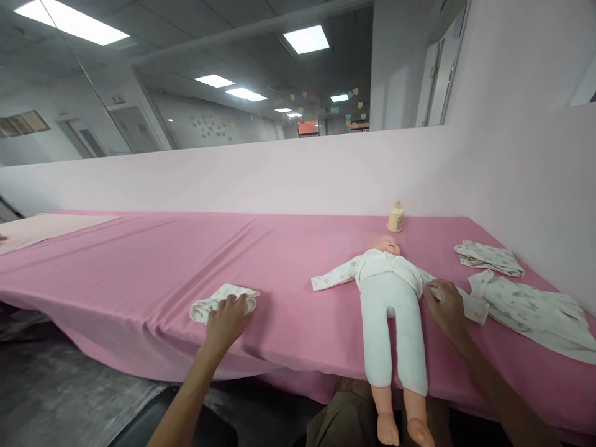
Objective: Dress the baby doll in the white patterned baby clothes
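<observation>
A baby doll lies on its back in white trousers and a printed long-sleeved top, its feet hanging past the table's near edge. My right hand is beside its waist, fingers bent over the doll's sleeve on that side. The opposite sleeve stretches out flat to the left. Further left, my left hand has its fingers curled on a small folded printed cloth lying on the table; its fingertips are partly hidden.
Pink cloth covers the long table. A pump bottle stands near the wall behind the doll. Folded printed garments and a spread printed garment lie at right. A pale mat lies far left, with part of another person's hand.
</observation>
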Available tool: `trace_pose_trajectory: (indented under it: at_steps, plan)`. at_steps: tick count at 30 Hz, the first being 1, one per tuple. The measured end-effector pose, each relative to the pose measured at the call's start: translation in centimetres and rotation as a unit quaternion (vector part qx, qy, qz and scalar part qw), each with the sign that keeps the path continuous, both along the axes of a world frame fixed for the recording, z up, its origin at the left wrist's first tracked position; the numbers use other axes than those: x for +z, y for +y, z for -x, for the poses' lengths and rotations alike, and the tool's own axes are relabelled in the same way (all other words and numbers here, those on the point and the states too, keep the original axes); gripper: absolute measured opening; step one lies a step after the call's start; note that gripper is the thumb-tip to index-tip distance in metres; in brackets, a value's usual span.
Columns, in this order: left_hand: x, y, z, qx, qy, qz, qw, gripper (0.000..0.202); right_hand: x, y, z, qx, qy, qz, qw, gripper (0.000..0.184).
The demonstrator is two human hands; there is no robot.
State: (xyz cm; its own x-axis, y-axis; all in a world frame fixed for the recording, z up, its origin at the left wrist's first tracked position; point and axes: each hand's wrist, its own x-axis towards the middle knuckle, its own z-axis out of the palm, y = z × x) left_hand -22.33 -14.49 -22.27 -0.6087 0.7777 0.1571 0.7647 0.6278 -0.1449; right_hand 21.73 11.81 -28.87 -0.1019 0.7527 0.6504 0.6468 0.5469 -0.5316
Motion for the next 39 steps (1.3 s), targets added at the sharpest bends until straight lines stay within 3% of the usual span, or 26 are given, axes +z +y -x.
trace_pose_trajectory:
  at_steps: [3,7,10,13,16,17,20,22,25,27,31,33,35,39]
  plan:
    - [-0.1,-1.8,1.6,0.018,-0.023,0.003,1.000,0.025,0.5,-0.5,0.5,0.004,0.005,-0.001,1.000,0.025]
    - [1.9,-1.8,0.9,0.048,-0.122,-0.159,0.979,0.024,2.5,-3.1,1.4,0.003,0.044,-0.026,0.999,0.024]
    - [4.3,-0.9,-2.4,-0.012,-0.276,-0.324,0.905,0.033,5.2,-7.2,2.9,0.061,0.067,-0.036,0.995,0.024]
    - [6.3,1.2,-7.6,-0.083,-0.411,-0.418,0.806,0.046,8.9,-11.8,5.3,0.196,0.008,-0.022,0.980,0.031]
    - [7.2,3.8,-13.1,-0.152,-0.465,-0.401,0.775,0.055,12.3,-15.0,7.9,0.295,-0.046,-0.001,0.954,0.056]
    - [7.4,4.5,-14.6,-0.183,-0.490,-0.379,0.763,0.060,13.2,-15.5,8.6,0.312,-0.059,0.015,0.948,0.055]
    - [7.5,5.7,-17.5,-0.260,-0.553,-0.285,0.738,0.077,15.0,-15.8,9.5,0.343,-0.079,0.069,0.933,0.031]
    - [7.5,5.9,-17.9,-0.278,-0.535,-0.270,0.751,0.077,15.9,-15.4,9.1,0.351,-0.034,0.114,0.929,0.023]
    - [7.8,5.3,-17.3,-0.313,-0.458,-0.312,0.772,0.056,17.5,-15.0,7.8,0.363,0.069,0.181,0.911,0.015]
    - [8.4,4.7,-16.7,-0.367,-0.423,-0.304,0.771,0.046,18.8,-15.0,7.2,0.389,0.099,0.218,0.890,0.015]
    - [10.5,4.2,-16.1,-0.445,-0.451,-0.198,0.748,0.052,21.1,-15.2,6.7,0.476,0.122,0.239,0.837,0.020]
    - [11.7,4.3,-16.0,-0.438,-0.488,-0.137,0.742,0.042,21.6,-15.2,6.6,0.467,0.131,0.244,0.840,0.018]
    - [12.8,4.3,-15.8,-0.423,-0.507,-0.095,0.745,0.033,21.7,-15.0,6.4,0.420,0.127,0.235,0.868,0.017]
    - [15.1,4.0,-14.9,-0.409,-0.496,-0.160,0.749,0.030,21.7,-14.4,5.5,0.337,0.111,0.198,0.914,0.016]
